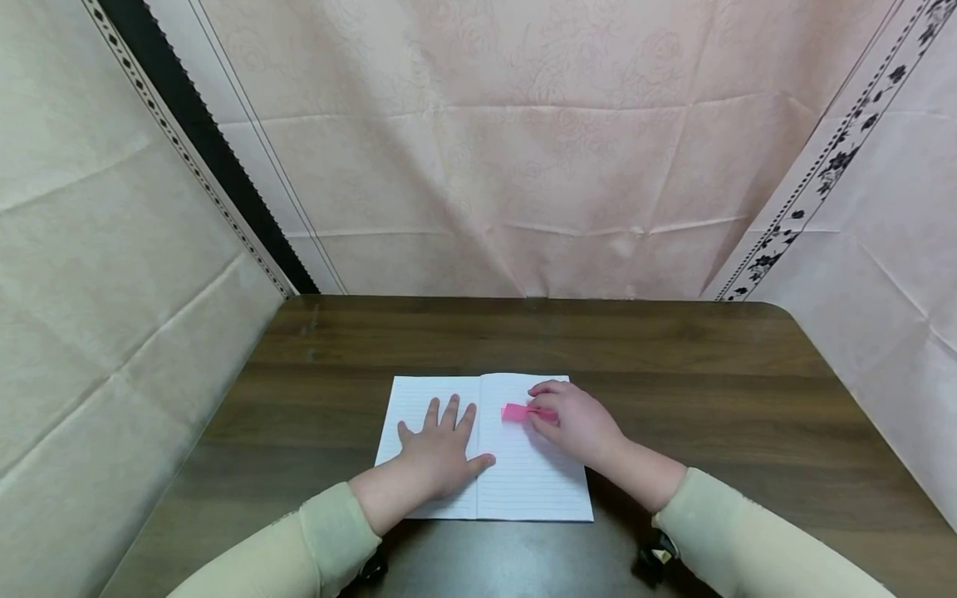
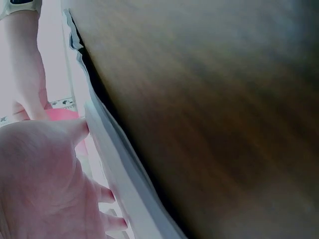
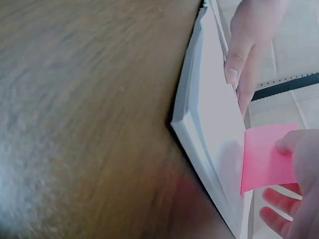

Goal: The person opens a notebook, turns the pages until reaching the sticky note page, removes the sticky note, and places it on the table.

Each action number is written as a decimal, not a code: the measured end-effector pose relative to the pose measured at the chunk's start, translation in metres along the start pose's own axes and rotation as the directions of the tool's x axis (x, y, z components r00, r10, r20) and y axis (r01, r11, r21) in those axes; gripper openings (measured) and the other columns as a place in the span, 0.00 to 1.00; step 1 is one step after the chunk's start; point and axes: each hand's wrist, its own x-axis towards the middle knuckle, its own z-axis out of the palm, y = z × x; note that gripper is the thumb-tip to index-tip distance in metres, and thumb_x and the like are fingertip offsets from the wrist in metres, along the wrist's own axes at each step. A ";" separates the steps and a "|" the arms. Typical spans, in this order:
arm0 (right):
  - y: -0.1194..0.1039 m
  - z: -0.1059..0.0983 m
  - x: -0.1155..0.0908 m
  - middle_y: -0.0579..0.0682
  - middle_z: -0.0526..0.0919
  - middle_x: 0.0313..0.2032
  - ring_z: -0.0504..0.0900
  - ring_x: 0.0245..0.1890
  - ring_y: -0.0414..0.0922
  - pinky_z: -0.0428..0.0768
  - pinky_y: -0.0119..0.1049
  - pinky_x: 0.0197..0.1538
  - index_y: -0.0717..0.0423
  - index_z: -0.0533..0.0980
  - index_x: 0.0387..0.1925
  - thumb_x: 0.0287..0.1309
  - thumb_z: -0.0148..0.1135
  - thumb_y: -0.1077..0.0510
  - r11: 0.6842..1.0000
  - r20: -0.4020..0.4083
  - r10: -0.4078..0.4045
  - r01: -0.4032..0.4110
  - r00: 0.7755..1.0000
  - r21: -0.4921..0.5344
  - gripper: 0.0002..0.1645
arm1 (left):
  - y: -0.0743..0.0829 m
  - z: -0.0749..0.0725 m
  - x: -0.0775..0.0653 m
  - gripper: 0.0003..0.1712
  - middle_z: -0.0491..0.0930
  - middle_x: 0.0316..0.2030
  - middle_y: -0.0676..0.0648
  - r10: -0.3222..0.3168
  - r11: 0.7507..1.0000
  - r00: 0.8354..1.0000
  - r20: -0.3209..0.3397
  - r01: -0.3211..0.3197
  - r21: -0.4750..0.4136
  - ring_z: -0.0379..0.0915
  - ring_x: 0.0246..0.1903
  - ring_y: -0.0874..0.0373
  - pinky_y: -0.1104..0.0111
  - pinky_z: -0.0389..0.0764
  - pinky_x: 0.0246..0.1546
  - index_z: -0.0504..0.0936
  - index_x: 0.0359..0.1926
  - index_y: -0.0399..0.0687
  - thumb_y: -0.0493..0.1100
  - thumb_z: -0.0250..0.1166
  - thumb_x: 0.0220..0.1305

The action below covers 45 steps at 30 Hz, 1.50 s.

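Note:
An open notebook [image 1: 534, 490] with lined white pages lies flat on the table. My left hand [image 1: 441, 458] rests on its left page with fingers spread, the thumb reaching across the centre fold. Over the upper part of the right page, my right hand [image 1: 579, 421] pinches a pink sticky note [image 1: 514, 412] between thumb and fingers. In the right wrist view the sticky note [image 3: 266, 157] stands up from the page, its lower edge right at the paper. The other fingers [image 3: 281, 200] of that hand are loosely bent beside it.
The dark brown wooden table [image 1: 359, 340] extends around the notebook on every side. Pale cloth hangs behind the table [image 1: 523, 183] and along both sides. Dark bands sit at both wrists below the green sleeves [image 1: 336, 531].

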 end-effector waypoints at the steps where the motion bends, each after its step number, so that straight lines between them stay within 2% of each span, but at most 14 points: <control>1: 0.001 0.000 0.000 0.40 0.79 0.48 0.76 0.50 0.41 0.75 0.41 0.53 0.42 0.82 0.40 0.51 0.66 0.46 0.999 0.006 0.024 -0.025 1.000 0.022 0.14 | 0.000 0.000 0.000 0.52 0.44 0.72 0.45 0.002 1.000 1.000 -0.002 -0.002 -0.001 0.38 0.69 0.41 0.29 0.50 0.52 0.49 0.71 0.58 0.78 0.45 0.52; 4: 0.003 -0.002 0.001 0.41 0.79 0.47 0.77 0.49 0.42 0.77 0.40 0.50 0.43 0.82 0.42 0.52 0.66 0.48 0.991 0.007 0.091 -0.091 0.996 0.101 0.14 | 0.002 -0.001 -0.001 0.52 0.44 0.72 0.45 0.010 1.000 1.000 -0.009 -0.010 -0.004 0.38 0.69 0.40 0.29 0.50 0.52 0.50 0.71 0.58 0.78 0.45 0.52; 9: 0.008 -0.003 0.003 0.43 0.79 0.46 0.78 0.46 0.44 0.78 0.43 0.48 0.45 0.82 0.41 0.53 0.65 0.49 0.957 0.002 0.177 -0.173 0.984 0.235 0.13 | 0.001 -0.001 -0.002 0.51 0.44 0.72 0.45 0.010 1.000 1.000 -0.016 -0.010 0.002 0.39 0.69 0.40 0.29 0.51 0.52 0.50 0.71 0.57 0.78 0.45 0.53; 16: 0.016 -0.003 0.006 0.44 0.78 0.46 0.76 0.44 0.45 0.79 0.42 0.46 0.43 0.82 0.40 0.54 0.64 0.48 0.907 0.020 0.271 -0.263 0.962 0.330 0.11 | 0.000 -0.003 -0.004 0.51 0.44 0.72 0.45 0.015 1.000 1.000 -0.021 -0.015 -0.002 0.38 0.69 0.40 0.29 0.51 0.52 0.50 0.71 0.56 0.76 0.46 0.54; 21: 0.023 -0.006 0.005 0.47 0.80 0.42 0.74 0.38 0.45 0.76 0.37 0.40 0.47 0.81 0.40 0.56 0.62 0.49 0.862 0.005 0.319 -0.292 0.948 0.415 0.11 | 0.000 -0.004 -0.003 0.51 0.43 0.72 0.45 0.016 1.000 1.000 -0.017 -0.016 0.012 0.38 0.69 0.40 0.30 0.52 0.52 0.49 0.72 0.56 0.76 0.46 0.54; 27: 0.031 -0.009 0.001 0.49 0.79 0.42 0.73 0.39 0.47 0.76 0.36 0.38 0.50 0.78 0.47 0.58 0.59 0.46 0.775 0.031 0.411 -0.367 0.911 0.514 0.19 | 0.000 -0.004 -0.003 0.50 0.44 0.72 0.45 0.017 1.000 1.000 -0.009 -0.017 0.005 0.38 0.69 0.40 0.29 0.51 0.52 0.49 0.72 0.56 0.76 0.46 0.54; 32: 0.037 -0.007 -0.002 0.50 0.79 0.38 0.72 0.37 0.48 0.74 0.36 0.34 0.47 0.79 0.45 0.58 0.57 0.42 0.699 0.039 0.473 -0.402 0.880 0.591 0.19 | 0.001 -0.004 -0.004 0.50 0.44 0.72 0.45 0.024 1.000 1.000 -0.007 -0.024 0.003 0.38 0.69 0.40 0.29 0.51 0.52 0.49 0.72 0.56 0.76 0.45 0.55; 35: 0.041 -0.005 -0.004 0.51 0.78 0.36 0.72 0.36 0.48 0.74 0.36 0.34 0.46 0.79 0.43 0.58 0.56 0.39 0.637 0.048 0.520 -0.424 0.853 0.644 0.20 | 0.001 -0.004 -0.004 0.50 0.44 0.72 0.45 0.027 1.000 1.000 -0.008 -0.027 0.008 0.38 0.69 0.41 0.30 0.51 0.52 0.49 0.72 0.56 0.76 0.44 0.55; 39: 0.045 -0.005 -0.008 0.51 0.77 0.40 0.72 0.40 0.49 0.74 0.38 0.38 0.46 0.78 0.45 0.58 0.54 0.36 0.556 0.072 0.569 -0.447 0.819 0.701 0.23 | 0.001 -0.004 -0.004 0.50 0.44 0.72 0.45 0.027 1.000 1.000 -0.006 -0.027 0.008 0.38 0.69 0.41 0.30 0.51 0.52 0.49 0.72 0.56 0.76 0.44 0.55; 43: 0.051 -0.005 -0.013 0.51 0.76 0.44 0.71 0.43 0.49 0.73 0.39 0.42 0.46 0.76 0.48 0.58 0.53 0.36 0.512 0.082 0.596 -0.457 0.798 0.727 0.24 | 0.001 -0.003 -0.004 0.50 0.43 0.72 0.45 0.023 1.000 1.000 -0.004 -0.022 0.008 0.38 0.69 0.40 0.29 0.51 0.52 0.49 0.72 0.56 0.77 0.44 0.55; 45: 0.054 -0.005 -0.015 0.51 0.76 0.45 0.71 0.44 0.49 0.73 0.38 0.43 0.47 0.76 0.49 0.58 0.53 0.36 0.500 0.081 0.604 -0.456 0.793 0.736 0.26 | 0.001 -0.002 -0.003 0.50 0.43 0.72 0.44 0.023 1.000 1.000 -0.006 -0.023 0.006 0.38 0.69 0.40 0.29 0.51 0.52 0.50 0.71 0.55 0.77 0.44 0.55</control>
